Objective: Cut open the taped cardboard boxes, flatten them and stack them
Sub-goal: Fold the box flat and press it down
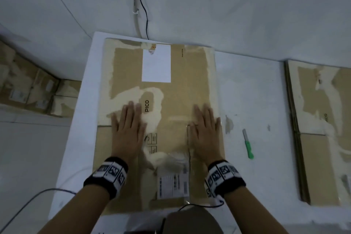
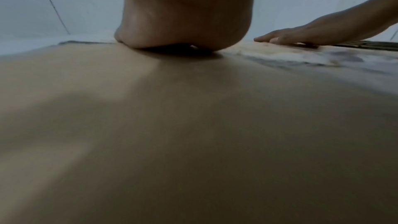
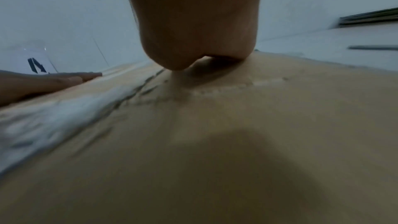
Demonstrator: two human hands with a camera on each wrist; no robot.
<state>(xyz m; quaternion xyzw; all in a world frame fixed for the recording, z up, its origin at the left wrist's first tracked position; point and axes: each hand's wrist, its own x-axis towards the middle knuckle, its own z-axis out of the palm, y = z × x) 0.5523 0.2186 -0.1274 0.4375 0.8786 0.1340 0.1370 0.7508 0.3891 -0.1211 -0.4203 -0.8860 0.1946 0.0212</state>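
A flattened brown cardboard box [image 1: 167, 93] with torn tape marks, a white label and the word PICO lies on the white table [image 1: 252, 97]. My left hand [image 1: 128, 125] presses flat on its left half, fingers straight. My right hand [image 1: 206, 129] presses flat on its right half beside a flap seam. In the left wrist view the heel of my left hand [image 2: 183, 23] bears on the cardboard [image 2: 193, 134], with my right hand [image 2: 301, 35] beyond. The right wrist view shows my right hand [image 3: 198, 28] on the cardboard [image 3: 237, 142].
A green-handled knife [image 1: 248, 143] lies on the table right of the box. A stack of flattened boxes [image 1: 321, 131] sits at the far right. Taped boxes [image 1: 34, 85] stand on the floor to the left. Cables [image 1: 141, 4] run behind the table.
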